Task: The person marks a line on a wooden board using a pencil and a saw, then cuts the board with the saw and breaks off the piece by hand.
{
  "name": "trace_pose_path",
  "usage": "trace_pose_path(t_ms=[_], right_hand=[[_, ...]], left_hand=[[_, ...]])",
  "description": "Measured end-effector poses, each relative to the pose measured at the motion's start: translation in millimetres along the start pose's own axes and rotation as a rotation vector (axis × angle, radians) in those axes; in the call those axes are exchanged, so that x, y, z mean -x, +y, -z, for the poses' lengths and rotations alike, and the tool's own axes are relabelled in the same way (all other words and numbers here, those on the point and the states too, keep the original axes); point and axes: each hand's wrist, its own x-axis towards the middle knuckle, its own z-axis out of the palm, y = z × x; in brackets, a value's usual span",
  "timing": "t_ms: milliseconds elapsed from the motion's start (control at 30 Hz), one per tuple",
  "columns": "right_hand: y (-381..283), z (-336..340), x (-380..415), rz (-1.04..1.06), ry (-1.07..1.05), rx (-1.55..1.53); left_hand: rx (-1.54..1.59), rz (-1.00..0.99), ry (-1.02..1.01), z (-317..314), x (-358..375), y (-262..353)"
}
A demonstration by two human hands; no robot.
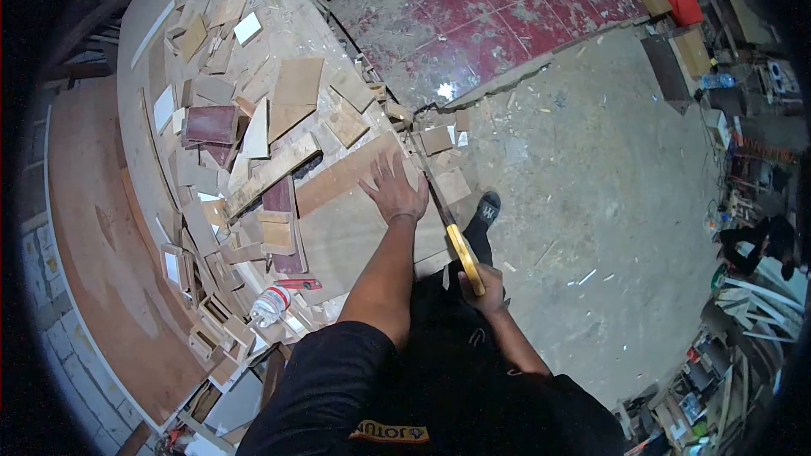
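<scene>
Fingers spread, my left hand (397,192) lies flat on a thin brown wooden board (351,232) near the edge of the work table. My right hand (488,290) is wrapped round the yellow handle of a handsaw (462,253). The saw's dark blade runs forward along the right edge of the board, just right of my left hand. Left of the board sit a red utility knife (298,285) and a clear plastic bottle with a red-and-white label (269,306).
Wood offcuts (296,97) are heaped over the table's left and far parts. A large brown panel (106,228) stands at far left. Scraps litter the concrete floor (583,203) at right. A person in dark clothing (764,241) is at the far right among clutter.
</scene>
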Motion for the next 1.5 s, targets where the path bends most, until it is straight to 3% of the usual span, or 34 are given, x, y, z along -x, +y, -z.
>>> trace_pose_path(t_ms=[300, 367, 467, 767, 867, 1067, 1267, 1500], right_hand=[[-14, 0, 33, 0.001, 0.08, -0.084], [-5, -2, 47, -0.3, -0.044, -0.29], [-10, -4, 43, -0.113, 0.057, -0.112], [-14, 0, 39, -0.075, 0.043, 0.057], [-37, 8, 28, -0.037, 0.115, -0.198], [-16, 7, 60, -0.25, 0.097, -0.194], [-9, 10, 66, -0.103, 0.104, -0.06], [-12, 9, 53, -0.15, 0.092, -0.057]], left_hand=[[-0.026, 0.015, -0.018, 4, 2, 2], [-0.01, 0.019, -0.016, 4, 1, 2], [-0.029, 0.016, -0.03, 4, 0, 1], [-0.055, 0.041, -0.076, 11, 0, 5], [-0.074, 0.042, -0.085, 11, 0, 5], [-0.059, 0.047, -0.09, 13, 0, 6], [-0.019, 0.019, -0.019, 9, 1, 4], [-0.019, 0.028, -0.04, 10, 0, 4]])
